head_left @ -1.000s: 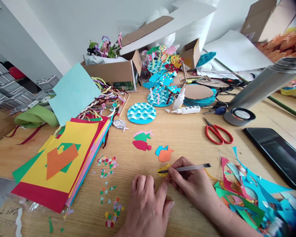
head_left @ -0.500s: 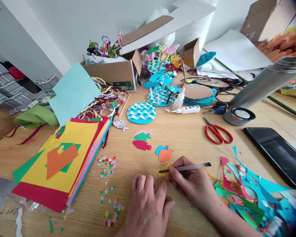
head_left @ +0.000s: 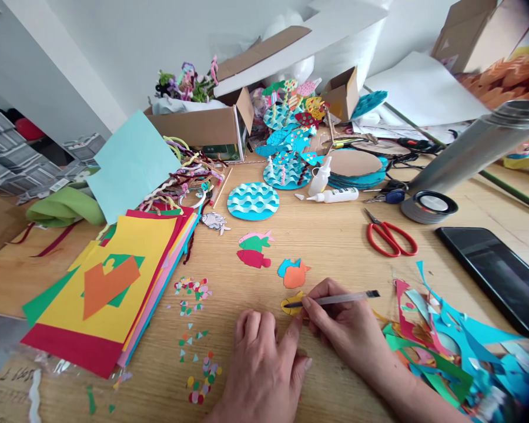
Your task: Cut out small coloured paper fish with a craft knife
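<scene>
My right hand (head_left: pixel 341 320) pinches a pen (head_left: pixel 344 298), its dark tip resting on a small yellow paper fish (head_left: pixel 291 304) with a drawn line near its head. The fish's tail end is hidden under my fingers. My left hand (head_left: pixel 264 358) lies palm down on the table, thumb apart, its index fingertip at the fish's lower edge. Just beyond are an orange paper fish (head_left: pixel 294 275) overlapping a blue one (head_left: pixel 286 267). Farther back lie a crimson paper fish (head_left: pixel 252 258), a green one (head_left: pixel 255 241) and a pink one behind it.
Left stands a stack of coloured paper (head_left: pixel 145 235), beside scattered paper dots (head_left: pixel 194 289). Red-handled scissors (head_left: pixel 390 238), a phone (head_left: pixel 489 276) and paper scraps (head_left: pixel 449 346) lie right. Behind are a wavy blue disc (head_left: pixel 253 201), glue bottles (head_left: pixel 335 195) and a metal flask (head_left: pixel 476 147).
Both hands keep practically the same place. The pen tip stays on the yellow fish, with only a very slight shift of the pen's far end.
</scene>
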### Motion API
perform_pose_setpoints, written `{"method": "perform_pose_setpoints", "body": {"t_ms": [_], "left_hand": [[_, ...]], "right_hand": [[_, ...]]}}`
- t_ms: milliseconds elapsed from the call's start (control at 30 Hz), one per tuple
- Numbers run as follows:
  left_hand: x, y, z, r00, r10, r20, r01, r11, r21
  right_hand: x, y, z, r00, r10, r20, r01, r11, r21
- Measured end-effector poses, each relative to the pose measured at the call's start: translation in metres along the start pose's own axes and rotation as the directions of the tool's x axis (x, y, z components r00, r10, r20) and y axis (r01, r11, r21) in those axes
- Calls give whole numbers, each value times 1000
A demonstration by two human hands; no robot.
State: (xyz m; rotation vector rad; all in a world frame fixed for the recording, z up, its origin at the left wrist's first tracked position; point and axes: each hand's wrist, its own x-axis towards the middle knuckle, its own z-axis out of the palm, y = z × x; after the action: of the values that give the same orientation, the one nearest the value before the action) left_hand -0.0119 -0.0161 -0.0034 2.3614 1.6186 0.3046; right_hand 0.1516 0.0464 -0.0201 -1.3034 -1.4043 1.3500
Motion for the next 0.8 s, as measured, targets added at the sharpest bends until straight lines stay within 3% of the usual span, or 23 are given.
{"method": "perform_pose_setpoints", "body": {"t_ms": [800], "left_hand": [[1,-1,0,1000,14,4,-14,1000,0]], "right_hand": [[0,2,-1,1000,-20,12,21,999,-39]]}}
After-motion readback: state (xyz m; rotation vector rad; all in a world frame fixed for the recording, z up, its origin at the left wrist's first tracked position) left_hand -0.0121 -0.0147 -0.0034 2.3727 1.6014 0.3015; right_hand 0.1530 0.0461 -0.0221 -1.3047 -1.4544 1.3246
